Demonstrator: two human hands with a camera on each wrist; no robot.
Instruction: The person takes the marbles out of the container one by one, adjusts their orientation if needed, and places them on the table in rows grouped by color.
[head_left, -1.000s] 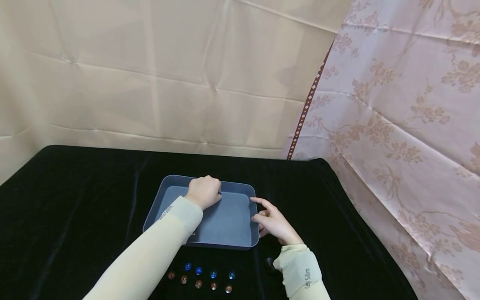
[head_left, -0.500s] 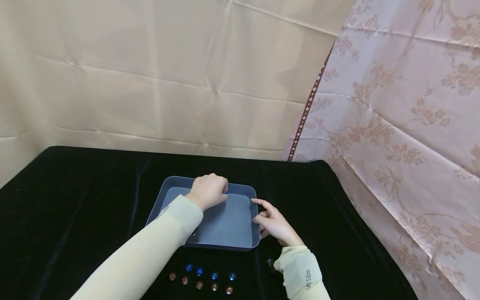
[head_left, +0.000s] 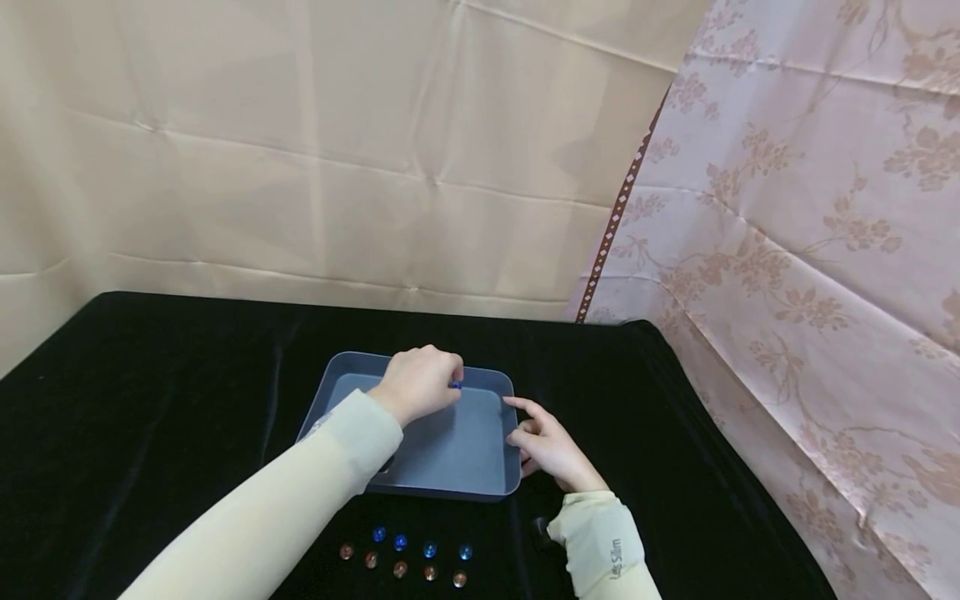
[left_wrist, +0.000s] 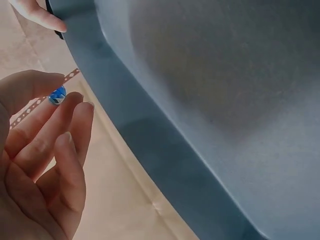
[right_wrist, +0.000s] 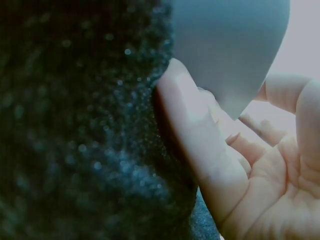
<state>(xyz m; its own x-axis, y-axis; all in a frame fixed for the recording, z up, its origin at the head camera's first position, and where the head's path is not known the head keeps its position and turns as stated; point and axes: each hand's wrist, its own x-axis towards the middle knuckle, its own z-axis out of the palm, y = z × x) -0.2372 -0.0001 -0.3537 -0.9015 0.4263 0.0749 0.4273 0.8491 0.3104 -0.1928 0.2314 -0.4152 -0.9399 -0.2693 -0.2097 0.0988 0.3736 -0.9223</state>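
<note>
My left hand [head_left: 422,385] is above the blue-grey tray [head_left: 450,467], pinching a blue marble [left_wrist: 57,95] between thumb and fingertips. In the head view only a bit of that marble shows at the fingertips. My right hand [head_left: 553,446] is at the tray's right side, with its index fingertip and thumb touching the wall. The right wrist view shows the thumb [right_wrist: 187,120] lying along the tray's corner. Below the tray's near edge lie two rows of marbles: several blue ones [head_left: 401,542] behind and several amber ones [head_left: 401,569] in front.
A black cloth [head_left: 165,433] covers the table. Behind it hangs a cream curtain [head_left: 360,208], and a pink floral curtain [head_left: 810,250] closes off the right side. My left sleeve [head_left: 285,508] crosses the tray's left part and hides some of it.
My left hand has shifted a little to the right over the tray, and the blue marble has become visible at its fingertips. The right hand stays at the tray's side.
</note>
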